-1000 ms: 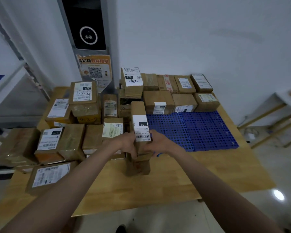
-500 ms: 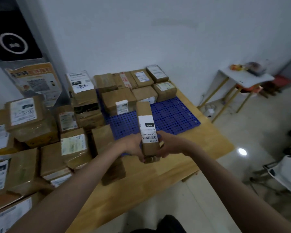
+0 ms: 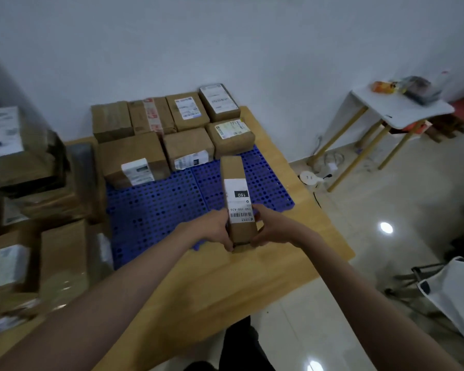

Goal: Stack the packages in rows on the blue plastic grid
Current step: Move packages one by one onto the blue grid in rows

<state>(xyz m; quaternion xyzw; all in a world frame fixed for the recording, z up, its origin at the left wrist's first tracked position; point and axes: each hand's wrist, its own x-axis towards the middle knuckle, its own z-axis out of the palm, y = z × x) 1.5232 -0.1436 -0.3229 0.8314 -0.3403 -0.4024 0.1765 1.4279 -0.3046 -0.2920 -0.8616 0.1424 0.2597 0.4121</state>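
A long narrow brown package (image 3: 235, 172) with a white label marked 150 hangs above the right part of the blue plastic grid (image 3: 156, 210). My left hand (image 3: 214, 228) grips its near end from the left and my right hand (image 3: 272, 228) grips it from the right. Several brown packages (image 3: 188, 148) stand in two rows along the grid's far side, by the wall. The grid's near half is bare.
The grid lies on a wooden table (image 3: 252, 277). Loose brown packages (image 3: 62, 261) are piled on the table to the left of the grid. A white side table (image 3: 402, 108) with yellow legs stands at the right, and a power strip (image 3: 310, 179) lies on the tiled floor.
Both hands have carried the long package to the right, from the pile side to above the grid. The view has swung right with it.
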